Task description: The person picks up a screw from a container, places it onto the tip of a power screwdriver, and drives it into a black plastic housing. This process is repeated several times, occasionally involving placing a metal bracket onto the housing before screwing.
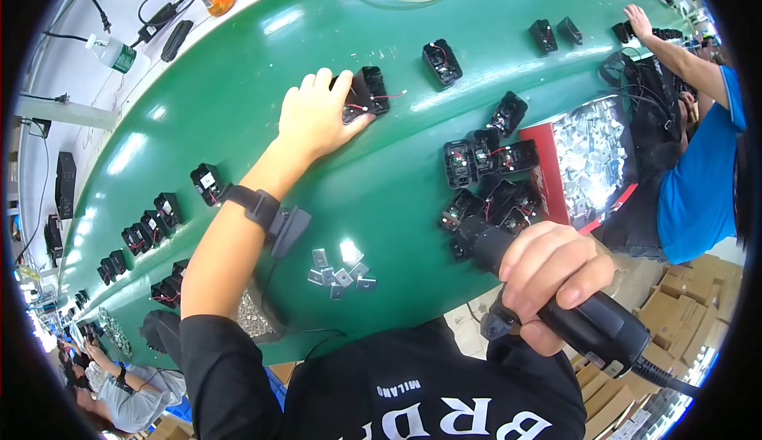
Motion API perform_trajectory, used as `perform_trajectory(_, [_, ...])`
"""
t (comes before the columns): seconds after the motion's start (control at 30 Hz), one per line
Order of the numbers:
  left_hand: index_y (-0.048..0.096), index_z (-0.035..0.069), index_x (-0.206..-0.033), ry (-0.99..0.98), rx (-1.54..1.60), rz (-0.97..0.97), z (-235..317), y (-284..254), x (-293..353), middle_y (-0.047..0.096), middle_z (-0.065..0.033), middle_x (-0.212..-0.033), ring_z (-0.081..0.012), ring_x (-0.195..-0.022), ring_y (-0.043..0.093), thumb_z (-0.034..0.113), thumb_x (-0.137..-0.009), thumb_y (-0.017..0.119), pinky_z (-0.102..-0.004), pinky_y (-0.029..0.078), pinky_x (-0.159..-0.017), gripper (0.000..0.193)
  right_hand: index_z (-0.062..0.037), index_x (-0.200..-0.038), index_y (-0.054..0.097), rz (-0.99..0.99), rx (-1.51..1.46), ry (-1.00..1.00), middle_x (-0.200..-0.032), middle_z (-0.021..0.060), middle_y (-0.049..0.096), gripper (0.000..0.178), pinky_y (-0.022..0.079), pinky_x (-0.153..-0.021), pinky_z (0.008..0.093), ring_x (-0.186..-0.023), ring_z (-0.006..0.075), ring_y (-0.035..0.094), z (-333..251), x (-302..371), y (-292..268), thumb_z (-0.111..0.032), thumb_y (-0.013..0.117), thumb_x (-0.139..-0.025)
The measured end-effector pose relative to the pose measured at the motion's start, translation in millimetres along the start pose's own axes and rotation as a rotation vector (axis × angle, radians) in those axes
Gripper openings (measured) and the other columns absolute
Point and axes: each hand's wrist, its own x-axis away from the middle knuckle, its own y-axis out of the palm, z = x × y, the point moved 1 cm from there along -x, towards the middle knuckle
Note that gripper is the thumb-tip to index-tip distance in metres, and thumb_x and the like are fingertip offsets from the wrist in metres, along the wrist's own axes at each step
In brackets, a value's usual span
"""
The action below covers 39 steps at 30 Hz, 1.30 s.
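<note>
The shirt (349,376) at six o'clock is black. Small white capitals (398,388) cross it at six o'clock; between five and six run bigger, bolder white serif capitals (456,420), cut by the lower rim. The left sleeve (226,368), between seven and eight, is short, plain black, ending near the elbow. The right sleeve (528,357), between four and five, is black too, partly hidden. At nine o'clock a black strap (255,207) circles the left wrist, with a dark angular block (290,231) at its four o'clock. Another dark block (498,322) sits by the right wrist, its fastening hidden. The left hand (316,119) and right hand (556,277) are bare.
</note>
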Motion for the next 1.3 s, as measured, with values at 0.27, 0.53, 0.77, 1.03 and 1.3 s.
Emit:
perform_trajectory(0.27, [0.048,0.008,-0.146,0.023,-0.014,0.083,-26.8,-14.9,29.1,0.054,-0.0194,-0.132,-0.037,-0.125,0.051,0.059,-0.076,0.076,-0.0517,0.04,-0.104,0.09,-0.0077,-0.119,0.053,0.004,-0.001,0.032,-0.089,0.0079,0.069,0.054,0.059,-0.069,0.0387,-0.072,0.0236,0.071,-1.6,1.4,-7.6,0.005,0.078,-0.072])
perform_trajectory(0.53, [0.046,0.009,-0.148,0.169,0.067,0.241,57.3,-24.2,-34.7,0.048,-0.022,-0.145,-0.0385,-0.134,0.046,0.052,-0.076,0.078,-0.0526,0.035,-0.112,0.089,-0.0037,-0.108,0.059,0.105,-0.009,-0.026,-0.082,0.0096,0.07,0.041,0.058,-0.065,0.038,-0.067,0.025,0.07,-5.9,2.9,-9.5,0.001,0.078,-0.072])
perform_trajectory(0.77, [0.053,0.007,-0.133,0.179,0.163,0.013,94.9,-6.4,-128.4,0.064,-0.0165,-0.116,-0.0351,-0.108,0.064,0.026,-0.072,0.084,-0.0462,0.052,-0.093,0.071,-0.002,-0.107,0.059,0.162,0.068,-0.057,-0.079,0.0089,0.07,0.038,0.058,-0.065,0.0354,-0.067,0.0231,0.069,-27.9,25.0,-31.0,0.002,0.078,-0.073])
perform_trajectory(1.03, [0.041,0.01,-0.147,0.275,0.38,0.17,190.4,14.7,-218.8,0.063,-0.0142,-0.124,-0.0327,-0.117,0.06,0.032,-0.072,0.088,-0.0447,0.05,-0.096,0.091,-0.0055,-0.106,0.058,0.196,0.166,0.009,-0.081,0.0072,0.07,0.037,0.058,-0.064,0.0331,-0.067,0.0207,0.071,-51.6,37.4,-59.0,0.002,0.075,-0.074])
perform_trajectory(1.3, [0.035,0.012,-0.154,0.246,0.253,0.15,152.8,-17.6,-164.7,0.054,-0.017,-0.139,-0.0361,-0.132,0.048,0.048,-0.069,0.085,-0.0572,0.035,-0.112,0.105,-0.0096,-0.116,0.056,0.18,0.251,-0.016,-0.084,0.0026,0.072,0.057,0.057,-0.067,0.0261,-0.07,0.0156,0.071,-54.8,49.5,-78.3,-0.005,0.083,-0.067])
